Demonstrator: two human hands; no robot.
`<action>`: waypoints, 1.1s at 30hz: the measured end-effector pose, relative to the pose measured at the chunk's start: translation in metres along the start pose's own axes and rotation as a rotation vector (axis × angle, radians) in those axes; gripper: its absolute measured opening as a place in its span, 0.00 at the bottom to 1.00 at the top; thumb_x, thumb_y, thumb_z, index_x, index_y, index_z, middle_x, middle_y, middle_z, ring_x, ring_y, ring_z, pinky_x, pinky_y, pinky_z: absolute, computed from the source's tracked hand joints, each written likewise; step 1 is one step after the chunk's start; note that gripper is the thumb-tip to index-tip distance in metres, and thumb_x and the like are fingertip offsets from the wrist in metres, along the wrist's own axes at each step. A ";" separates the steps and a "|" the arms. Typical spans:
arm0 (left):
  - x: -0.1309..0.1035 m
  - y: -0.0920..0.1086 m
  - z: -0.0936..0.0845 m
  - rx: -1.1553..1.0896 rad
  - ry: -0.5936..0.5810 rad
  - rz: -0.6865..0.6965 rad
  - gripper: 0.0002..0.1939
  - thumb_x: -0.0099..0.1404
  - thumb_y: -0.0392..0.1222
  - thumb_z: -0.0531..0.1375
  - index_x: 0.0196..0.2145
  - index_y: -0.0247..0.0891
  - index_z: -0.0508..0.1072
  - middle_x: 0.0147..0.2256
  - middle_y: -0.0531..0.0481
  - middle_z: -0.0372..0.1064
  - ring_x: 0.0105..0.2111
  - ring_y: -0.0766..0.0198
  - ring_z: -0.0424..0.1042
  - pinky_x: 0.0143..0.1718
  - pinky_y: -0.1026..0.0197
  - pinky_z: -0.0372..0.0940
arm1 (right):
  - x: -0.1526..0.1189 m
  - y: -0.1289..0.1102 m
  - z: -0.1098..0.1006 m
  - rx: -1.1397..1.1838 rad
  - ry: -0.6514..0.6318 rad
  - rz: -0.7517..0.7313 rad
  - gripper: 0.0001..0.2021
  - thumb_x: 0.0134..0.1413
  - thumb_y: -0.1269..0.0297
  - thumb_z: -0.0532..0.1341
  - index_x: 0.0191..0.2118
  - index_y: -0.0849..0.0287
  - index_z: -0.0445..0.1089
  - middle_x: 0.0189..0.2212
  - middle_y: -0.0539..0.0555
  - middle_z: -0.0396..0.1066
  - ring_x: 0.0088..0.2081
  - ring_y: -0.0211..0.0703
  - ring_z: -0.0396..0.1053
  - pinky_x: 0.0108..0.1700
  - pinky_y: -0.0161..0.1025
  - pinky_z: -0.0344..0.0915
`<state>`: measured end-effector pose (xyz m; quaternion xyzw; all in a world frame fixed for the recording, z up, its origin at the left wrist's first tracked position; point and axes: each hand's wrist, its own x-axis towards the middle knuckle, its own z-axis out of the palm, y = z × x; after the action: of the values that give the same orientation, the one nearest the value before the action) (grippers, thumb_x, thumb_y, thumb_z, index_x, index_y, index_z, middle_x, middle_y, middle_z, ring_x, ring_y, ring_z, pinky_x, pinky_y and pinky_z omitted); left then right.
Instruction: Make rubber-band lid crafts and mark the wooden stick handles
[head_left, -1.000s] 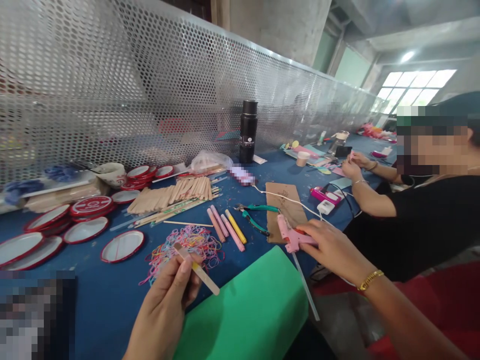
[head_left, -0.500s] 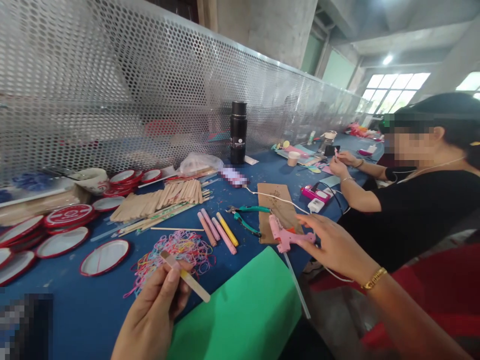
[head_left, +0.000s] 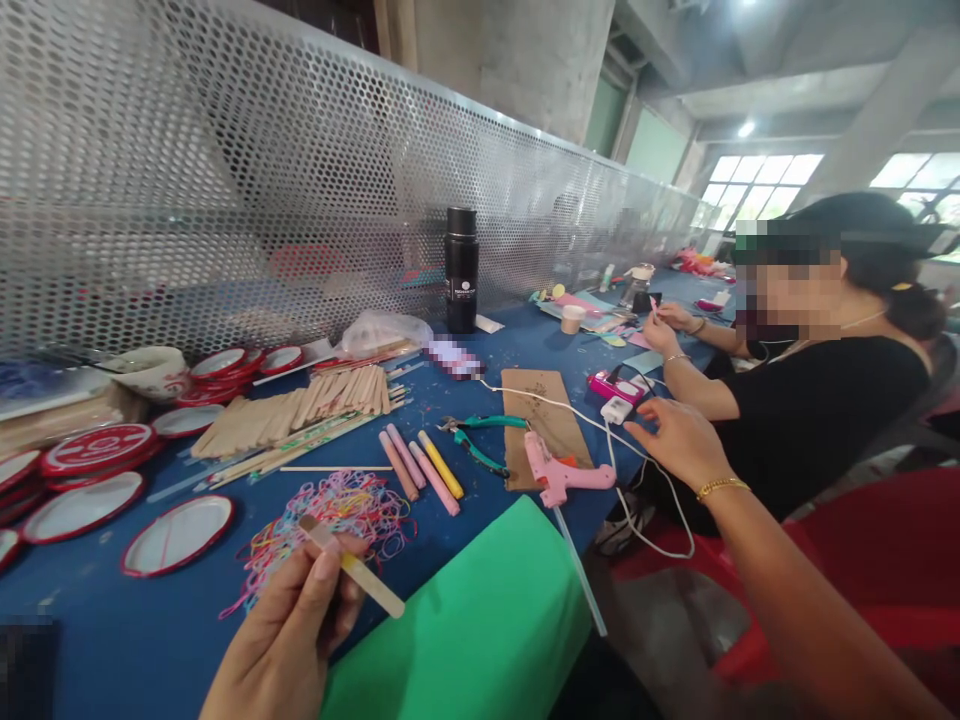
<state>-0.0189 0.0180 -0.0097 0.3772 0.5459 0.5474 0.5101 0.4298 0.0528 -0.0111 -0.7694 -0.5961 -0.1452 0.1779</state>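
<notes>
Between the thumb and fingers of my left hand (head_left: 289,615) is a flat wooden craft stick (head_left: 375,588) with a yellow patch on it. Below it lies a green sheet (head_left: 465,620), and behind it a tangle of coloured rubber bands (head_left: 337,520). My right hand (head_left: 686,443) is in the air, empty, its fingers loosely apart. Nearest to it are a white plug (head_left: 616,410) and a pink power strip (head_left: 611,385); I cannot tell whether it touches the white cord. The pink glue gun (head_left: 566,473), a clear glue stick (head_left: 581,575) sticking out of it, lies left of this hand.
Green-handled pliers (head_left: 484,450), several marker-like sticks (head_left: 439,478), a pile of craft sticks (head_left: 337,398) and red-rimmed lids (head_left: 178,535) lie on the blue table (head_left: 97,610). A black bottle (head_left: 461,275) stands by the perforated metal screen (head_left: 352,200). A co-worker (head_left: 817,385) sits at right.
My right hand has moved off the glue gun, rightward toward the plug and power strip. My left hand still holds the craft stick. The camera view has shifted slightly right.
</notes>
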 end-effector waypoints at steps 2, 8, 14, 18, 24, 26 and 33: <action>0.000 0.001 0.000 -0.026 -0.034 -0.025 0.27 0.46 0.66 0.73 0.32 0.42 0.76 0.23 0.56 0.65 0.24 0.67 0.62 0.22 0.69 0.62 | 0.003 0.002 0.009 0.002 -0.014 0.014 0.16 0.57 0.52 0.64 0.41 0.61 0.73 0.40 0.62 0.78 0.41 0.57 0.76 0.43 0.47 0.69; -0.004 0.007 0.004 -0.020 -0.028 -0.045 0.29 0.43 0.67 0.73 0.30 0.40 0.75 0.22 0.57 0.64 0.23 0.68 0.60 0.22 0.69 0.60 | 0.009 0.005 0.026 -0.111 0.049 0.035 0.24 0.58 0.50 0.61 0.50 0.66 0.69 0.46 0.69 0.73 0.49 0.64 0.72 0.52 0.52 0.65; -0.003 0.005 0.003 -0.033 -0.008 -0.080 0.31 0.39 0.68 0.74 0.31 0.40 0.77 0.21 0.57 0.64 0.23 0.67 0.61 0.22 0.68 0.60 | 0.015 0.014 0.032 -0.130 0.082 0.186 0.42 0.49 0.38 0.63 0.62 0.63 0.60 0.56 0.71 0.66 0.59 0.71 0.63 0.58 0.58 0.59; -0.001 0.004 0.001 -0.031 -0.010 -0.086 0.31 0.40 0.67 0.74 0.33 0.40 0.79 0.23 0.56 0.66 0.24 0.66 0.62 0.23 0.68 0.61 | 0.023 0.022 0.033 -0.065 -0.014 0.182 0.49 0.49 0.36 0.61 0.69 0.63 0.51 0.65 0.72 0.60 0.65 0.73 0.57 0.63 0.62 0.52; -0.002 0.001 0.000 -0.041 -0.023 -0.082 0.30 0.42 0.67 0.74 0.34 0.40 0.80 0.25 0.55 0.67 0.26 0.66 0.63 0.25 0.67 0.62 | 0.041 0.039 0.037 -0.002 -0.182 0.075 0.51 0.50 0.37 0.61 0.72 0.61 0.45 0.65 0.69 0.63 0.66 0.73 0.58 0.63 0.64 0.53; -0.004 0.000 0.000 -0.034 -0.037 -0.058 0.28 0.46 0.66 0.73 0.35 0.41 0.79 0.25 0.55 0.67 0.26 0.66 0.62 0.25 0.68 0.62 | 0.044 0.042 0.039 -0.021 -0.172 0.063 0.51 0.49 0.37 0.62 0.71 0.61 0.47 0.64 0.70 0.64 0.64 0.75 0.60 0.62 0.64 0.55; -0.007 -0.001 0.000 -0.031 -0.075 -0.038 0.29 0.49 0.68 0.70 0.36 0.40 0.79 0.24 0.56 0.66 0.25 0.67 0.62 0.26 0.68 0.60 | 0.058 0.043 0.040 -0.071 -0.246 0.108 0.57 0.41 0.40 0.68 0.71 0.69 0.48 0.62 0.75 0.65 0.61 0.80 0.63 0.59 0.63 0.58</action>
<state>-0.0176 0.0107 -0.0094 0.3792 0.5249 0.5314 0.5461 0.4862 0.1108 -0.0262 -0.8181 -0.5656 -0.0613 0.0837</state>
